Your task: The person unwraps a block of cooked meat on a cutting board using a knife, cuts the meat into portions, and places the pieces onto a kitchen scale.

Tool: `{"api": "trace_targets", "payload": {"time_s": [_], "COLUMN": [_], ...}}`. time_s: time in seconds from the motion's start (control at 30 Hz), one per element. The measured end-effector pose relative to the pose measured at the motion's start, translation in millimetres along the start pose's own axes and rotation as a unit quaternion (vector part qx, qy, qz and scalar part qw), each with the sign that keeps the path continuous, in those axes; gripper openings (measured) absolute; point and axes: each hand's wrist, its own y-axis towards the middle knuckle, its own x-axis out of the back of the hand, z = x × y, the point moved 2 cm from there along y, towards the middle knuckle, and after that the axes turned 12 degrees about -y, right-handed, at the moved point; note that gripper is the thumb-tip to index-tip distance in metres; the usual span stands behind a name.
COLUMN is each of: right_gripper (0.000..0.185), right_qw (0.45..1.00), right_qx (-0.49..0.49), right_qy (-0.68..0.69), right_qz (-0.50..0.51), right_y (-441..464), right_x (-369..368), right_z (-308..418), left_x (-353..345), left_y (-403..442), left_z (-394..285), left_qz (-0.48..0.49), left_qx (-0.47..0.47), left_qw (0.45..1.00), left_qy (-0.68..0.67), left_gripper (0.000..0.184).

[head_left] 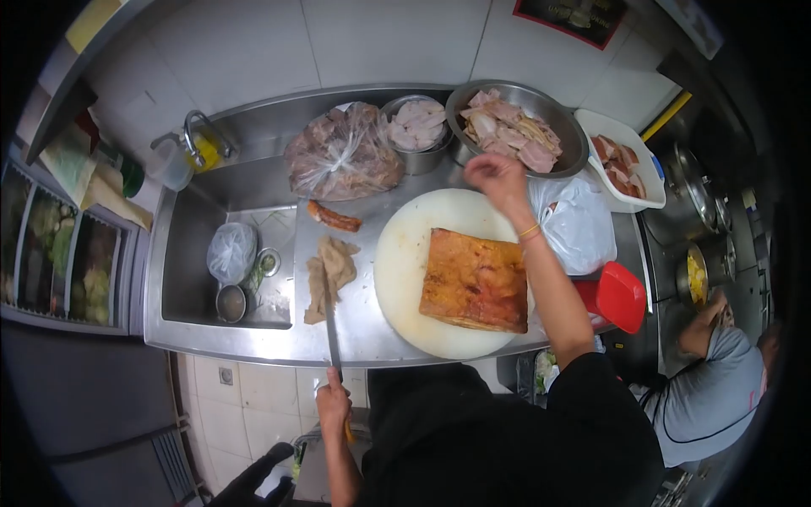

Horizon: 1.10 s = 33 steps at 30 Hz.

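Note:
My left hand [334,404] is closed around the handle of a knife [332,338], low at the counter's front edge. The blade points away from me, its tip over a crumpled brown cloth [340,264]. A thick slab of browned roast meat [473,283] lies on a round white cutting board [397,262]. My right hand [498,179] is raised past the board's far edge, beside the near rim of a large metal bowl [579,139] of sliced meat [511,131]. Its fingers look bent but are blurred, and I cannot tell whether they hold anything.
A strip of browned meat [334,216], a bag of meat [342,156] and a pot of pale meat [417,127] sit left of the bowl. The sink [186,253] is farther left. A white bag [574,224], red container [621,297] and co-worker [714,384] are at right.

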Motion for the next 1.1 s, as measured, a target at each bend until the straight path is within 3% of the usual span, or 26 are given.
{"api": "trace_targets", "payload": {"time_s": [0.1,0.17,0.23,0.27,0.33,0.47,0.53,0.57,0.63,0.73,0.83,1.0,1.1], "right_gripper": [0.010,0.013,0.019,0.026,0.030,0.030,0.026,0.022,0.026,0.036,0.039,0.056,0.049], "right_qw": [0.978,0.916,0.899,0.875,0.755,0.925,0.957,0.930,0.872,0.867,0.850,0.811,0.815], "right_qx": [0.030,0.036,0.022,-0.013,0.119,0.204,0.182,0.195,0.222,0.103,0.134,0.026,0.169], "right_qy": [-0.138,-0.330,-0.381,-0.460,-0.603,-0.304,-0.217,-0.254,-0.322,-0.340,-0.422,-0.378,-0.315], "right_qz": [-0.153,-0.227,-0.217,-0.150,-0.228,-0.097,0.067,0.180,0.296,0.350,0.285,0.445,0.457], "right_y": [40,67,87,94,94,78,51,43,23,-5,-15,-15,-8], "right_x": [55,84,98,101,76,-32,-117,-160,-246,-318,-390,-375,-354], "right_z": [-15,-25,-42,-45,-32,18,43,42,26,15,-52,-2,29], "left_x": [3,5,3,3,1,0,1,1,0,3,3,-13,-23], "left_y": [0,-5,-6,-4,-10,-36,-46,-47,-50,-52,-54,-21,42], "left_z": [7,15,23,31,31,16,8,9,8,8,9,5,11], "left_qz": [0.006,0.013,0.020,0.022,0.021,0.042,0.039,0.035,0.039,0.034,0.026,0.027,0.024], "left_qx": [-0.027,-0.024,-0.004,0.007,-0.012,-0.007,-0.021,-0.009,0.004,0.009,0.022,-0.030,-0.037], "left_qw": [0.998,0.999,0.996,0.994,0.989,0.984,0.984,0.985,0.981,0.983,0.986,0.992,0.992], "left_qy": [0.049,0.042,0.086,0.106,0.143,0.174,0.173,0.171,0.188,0.180,0.166,0.124,0.123], "left_gripper": [0.085,0.082,0.086,0.089,0.087,0.084,0.083,0.084,0.085,0.086,0.084,0.082,0.085]}}
